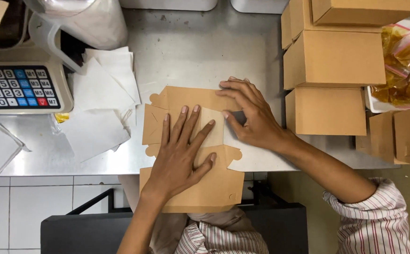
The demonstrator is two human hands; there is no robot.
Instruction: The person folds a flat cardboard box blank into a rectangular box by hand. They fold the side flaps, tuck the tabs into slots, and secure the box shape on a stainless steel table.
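We press our left hand point(179, 153) flat, fingers spread, on an unfolded brown cardboard box blank point(193, 146) that lies on the steel counter point(200, 51) and hangs over its near edge. Our right hand point(249, 115) rests just beside the left, fingers bent and pressing down the blank's far right flap, thumb tucked toward the middle panel. Left of the left hand lie loose white paper sheets point(104, 99), and beyond them a weighing scale with a keypad point(21, 87). Right of the right hand stand stacked, folded brown boxes point(334, 59); farther right, a tray of bagged amber food point(405, 66).
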